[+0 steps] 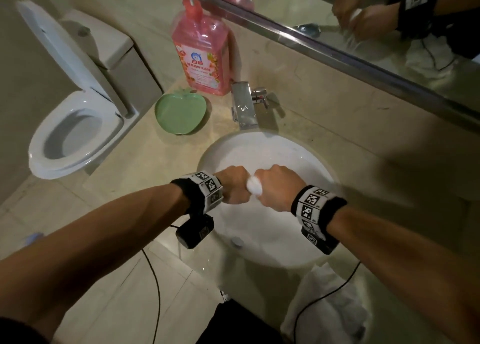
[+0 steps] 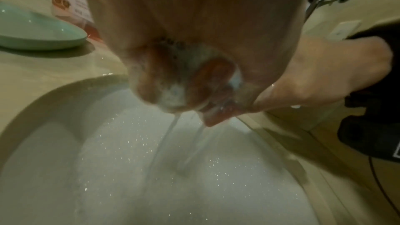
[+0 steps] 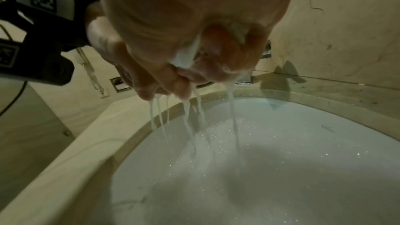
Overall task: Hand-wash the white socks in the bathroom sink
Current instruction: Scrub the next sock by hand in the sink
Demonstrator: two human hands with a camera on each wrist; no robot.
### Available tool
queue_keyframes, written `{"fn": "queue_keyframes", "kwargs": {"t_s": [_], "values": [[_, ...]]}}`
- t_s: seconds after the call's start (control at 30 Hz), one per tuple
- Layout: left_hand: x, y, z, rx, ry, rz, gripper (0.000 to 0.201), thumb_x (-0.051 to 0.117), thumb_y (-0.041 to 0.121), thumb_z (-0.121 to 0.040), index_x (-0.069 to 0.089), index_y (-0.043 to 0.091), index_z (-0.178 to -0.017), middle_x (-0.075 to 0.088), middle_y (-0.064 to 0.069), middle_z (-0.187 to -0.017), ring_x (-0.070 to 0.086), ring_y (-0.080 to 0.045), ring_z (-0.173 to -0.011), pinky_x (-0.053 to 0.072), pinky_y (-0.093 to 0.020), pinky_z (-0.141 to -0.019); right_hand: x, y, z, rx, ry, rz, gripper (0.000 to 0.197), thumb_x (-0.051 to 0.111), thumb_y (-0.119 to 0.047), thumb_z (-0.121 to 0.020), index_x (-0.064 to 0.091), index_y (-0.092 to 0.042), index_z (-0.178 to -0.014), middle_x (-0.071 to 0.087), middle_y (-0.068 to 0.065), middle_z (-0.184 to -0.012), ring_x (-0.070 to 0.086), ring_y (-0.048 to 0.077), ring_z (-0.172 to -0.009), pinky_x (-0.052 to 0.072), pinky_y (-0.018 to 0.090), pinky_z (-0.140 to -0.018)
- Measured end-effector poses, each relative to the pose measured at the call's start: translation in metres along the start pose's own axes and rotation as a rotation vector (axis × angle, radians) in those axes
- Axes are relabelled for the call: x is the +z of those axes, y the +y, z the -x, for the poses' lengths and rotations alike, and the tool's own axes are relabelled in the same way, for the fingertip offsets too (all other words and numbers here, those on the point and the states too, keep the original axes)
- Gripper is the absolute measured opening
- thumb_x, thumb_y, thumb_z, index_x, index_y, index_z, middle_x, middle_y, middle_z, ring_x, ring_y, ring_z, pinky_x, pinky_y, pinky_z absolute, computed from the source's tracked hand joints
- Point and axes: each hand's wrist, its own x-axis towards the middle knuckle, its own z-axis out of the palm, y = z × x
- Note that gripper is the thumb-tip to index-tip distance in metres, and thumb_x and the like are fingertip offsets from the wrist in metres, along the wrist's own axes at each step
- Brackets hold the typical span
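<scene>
2 bare forearms reach up from the bottom of the head view, each with 1 black-and-white marker band at the wrist. At centre frame the left hand (image 1: 233, 187) and right hand (image 1: 278, 187) are fisted knuckle to knuckle, both clenched tight around 1 wad of white sock (image 1: 254, 186); how many socks are in the wad cannot be told. They hold it over the round white sink (image 1: 298, 159). In the right wrist view, several thin milky streams run from the fingers (image 3: 216, 47) into the basin. Above the sink stands 1 chrome faucet (image 1: 242, 104); left of it sit 1 green apple-shaped dish (image 1: 181, 112) and 1 pink pump bottle (image 1: 201, 50). 1 toilet (image 1: 75, 125) with raised lid fills the left side.
</scene>
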Motion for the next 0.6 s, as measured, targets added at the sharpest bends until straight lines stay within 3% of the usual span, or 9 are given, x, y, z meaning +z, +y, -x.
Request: {"fn": "queue_keyframes", "kwargs": {"t_s": [0.13,0.2,0.3,0.37,0.43,0.53,0.6], "values": [[0.005,-0.002,-0.004,0.011,-0.006,0.092,0.004,0.060,0.014,-0.080,0.062,0.011,-0.081,0.068,-0.008,-0.091,0.063,-0.028,-0.083,0.055,-0.032,-0.074,0.005,0.004,-0.003,-0.032,0.045,0.079,0.020,0.058,-0.026,-0.086,0.057,-0.013,-0.102,0.064,0.011,-0.088,0.049,0.028,-0.066,0.034,0.033,-0.058],[0.005,-0.004,-0.006,0.010,-0.012,0.135,0.009,0.061,0.013,-0.075,0.057,0.014,-0.067,0.067,-0.008,-0.081,0.062,-0.027,-0.074,0.053,-0.033,-0.066,0.005,0.006,-0.004,-0.041,0.062,0.097,0.020,0.058,-0.025,-0.087,0.057,-0.012,-0.102,0.064,0.011,-0.086,0.044,0.027,-0.062,0.031,0.033,-0.056],[0.003,-0.005,-0.009,-0.004,-0.030,0.206,0.014,0.064,0.010,-0.071,0.056,0.015,-0.062,0.061,-0.002,-0.068,0.056,-0.024,-0.066,0.044,-0.028,-0.057,0.002,0.007,-0.006,-0.061,0.082,0.108,0.020,0.059,-0.024,-0.087,0.056,-0.010,-0.101,0.063,0.012,-0.082,0.042,0.027,-0.059,0.030,0.033,-0.055],[-0.006,-0.005,-0.007,0.005,-0.004,0.173,0.011,0.067,0.016,-0.076,0.056,0.018,-0.072,0.059,0.002,-0.076,0.056,-0.022,-0.073,0.041,-0.025,-0.062,-0.002,0.008,-0.009,-0.035,0.097,0.095,0.027,0.062,-0.028,-0.086,0.056,-0.012,-0.106,0.065,0.012,-0.087,0.046,0.027,-0.063,0.032,0.033,-0.057],[-0.024,-0.007,-0.004,0.043,0.052,0.093,0.020,0.069,0.026,-0.080,0.057,0.021,-0.095,0.059,0.003,-0.094,0.056,-0.022,-0.086,0.043,-0.027,-0.072,-0.011,0.011,-0.014,0.014,0.119,-0.024,0.038,0.066,-0.037,-0.085,0.050,-0.016,-0.112,0.065,0.010,-0.092,0.056,0.031,-0.073,0.035,0.034,-0.062],[-0.056,-0.014,0.009,0.106,0.045,0.284,0.041,0.070,0.034,-0.086,0.054,0.016,-0.119,0.064,-0.004,-0.108,0.062,-0.023,-0.091,0.051,-0.033,-0.082,-0.028,0.020,-0.016,0.053,0.125,-0.332,0.050,0.076,-0.053,-0.077,0.043,-0.024,-0.100,0.060,-0.001,-0.087,0.057,0.025,-0.076,0.037,0.034,-0.060],[-0.070,-0.019,0.023,0.185,0.121,0.487,0.038,0.068,0.025,-0.091,0.057,0.016,-0.126,0.065,-0.006,-0.113,0.063,-0.016,-0.094,0.050,-0.016,-0.080,-0.038,0.024,-0.013,0.024,0.147,-0.455,0.052,0.078,-0.063,-0.071,0.047,-0.023,-0.084,0.056,-0.006,-0.077,0.054,0.017,-0.069,0.037,0.032,-0.056]]}}
